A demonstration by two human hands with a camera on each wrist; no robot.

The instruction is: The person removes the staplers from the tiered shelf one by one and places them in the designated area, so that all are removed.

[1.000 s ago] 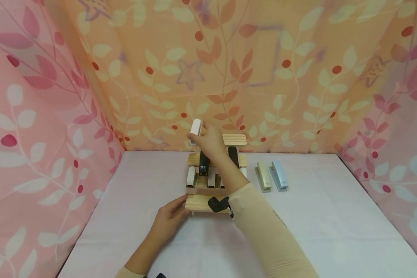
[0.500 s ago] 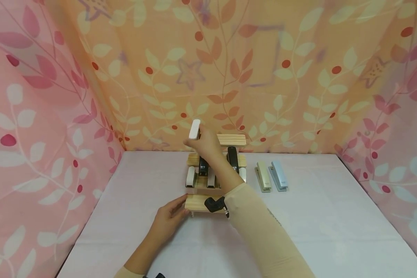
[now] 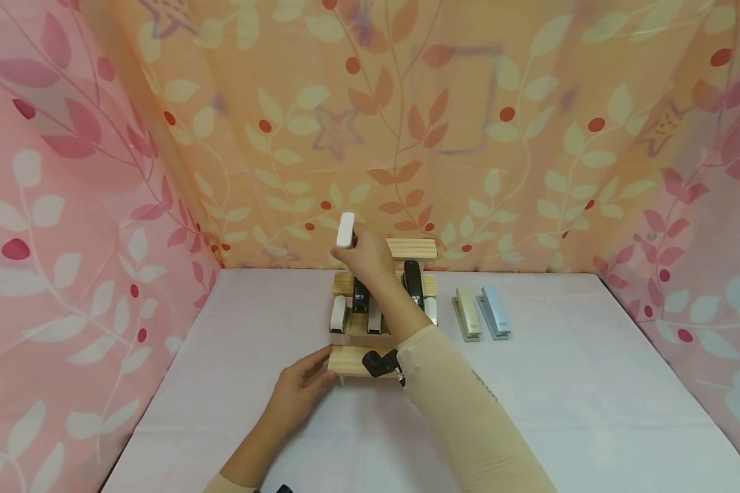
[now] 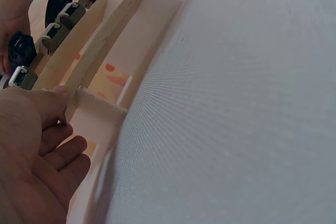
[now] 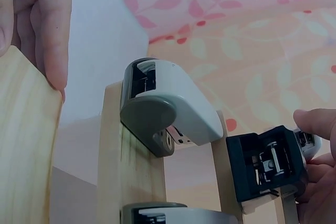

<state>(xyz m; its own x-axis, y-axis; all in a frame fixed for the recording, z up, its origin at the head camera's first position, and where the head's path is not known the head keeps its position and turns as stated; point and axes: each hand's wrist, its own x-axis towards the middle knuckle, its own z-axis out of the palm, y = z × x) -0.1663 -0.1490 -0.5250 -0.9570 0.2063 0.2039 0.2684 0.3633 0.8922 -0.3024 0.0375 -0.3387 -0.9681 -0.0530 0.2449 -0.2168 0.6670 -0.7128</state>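
My right hand [image 3: 371,259] holds a white stapler [image 3: 346,231] at the left end of the top step of a tiered wooden rack [image 3: 347,359]. In the right wrist view, that hand's thumb and fingers [image 5: 316,121] lie around the stapler's end, just behind a black stapler [image 5: 268,163]. My left hand [image 3: 298,385] pinches the rack's front left corner, thumb on the board and index finger below it, while the other fingers curl loosely. Black staplers [image 3: 414,281] sit on a middle step. White-topped staplers [image 3: 338,315] line the step below, partly hidden by my right forearm.
To the right of the rack, a pale green stapler [image 3: 467,313] and a light blue stapler [image 3: 495,312] lie side by side on the white tablecloth [image 3: 567,383]. A patterned curtain [image 3: 395,137] hangs behind the rack, with pink cloth on both sides.
My right hand has shifted slightly left and settled with the white stapler at the top step; over the last half second it barely moves. My left hand stays at the rack's corner.
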